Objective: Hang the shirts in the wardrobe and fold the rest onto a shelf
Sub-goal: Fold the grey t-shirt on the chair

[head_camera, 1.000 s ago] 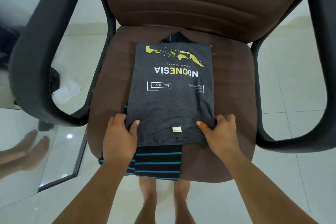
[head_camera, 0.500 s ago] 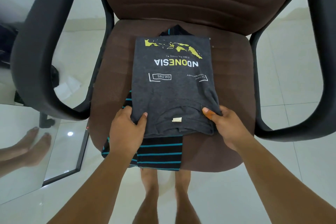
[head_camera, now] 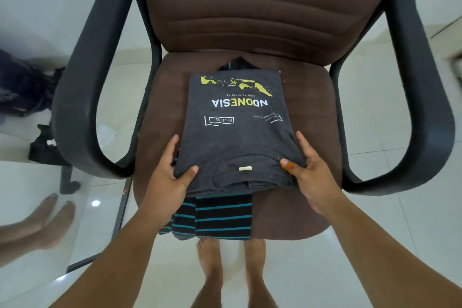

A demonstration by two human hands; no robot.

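Both hands have slid further along the sides of the folded grey T-shirt (head_camera: 235,132) since a second ago, and its near edge now lifts off the striped garment (head_camera: 220,217) beneath. From the head camera, the left hand (head_camera: 167,177) grips the shirt's near left corner, thumb on top, fingers running up its side and partly tucked under. The right hand (head_camera: 310,172) holds the near right corner the same way, thumb pressed on the cloth, with an orange mark at the thumb tip.

Between the hands sits a small pale neck tag (head_camera: 245,168), its text too small to read. Beyond the fingertips the print, upside down, reads "NDONESIA", "Est.1945", under a yellow map; the smaller lines are illegible. The first letter is folded out of sight.

Below the wrists the black-and-teal striped piece hangs over the front edge of the brown chair seat (head_camera: 315,117); a dark scrap of it pokes out past the shirt's far edge. Bare seat lies outside each hand, bounded by the black armrests (head_camera: 75,107). Blurred dark items (head_camera: 22,87) lie far left of the left hand.
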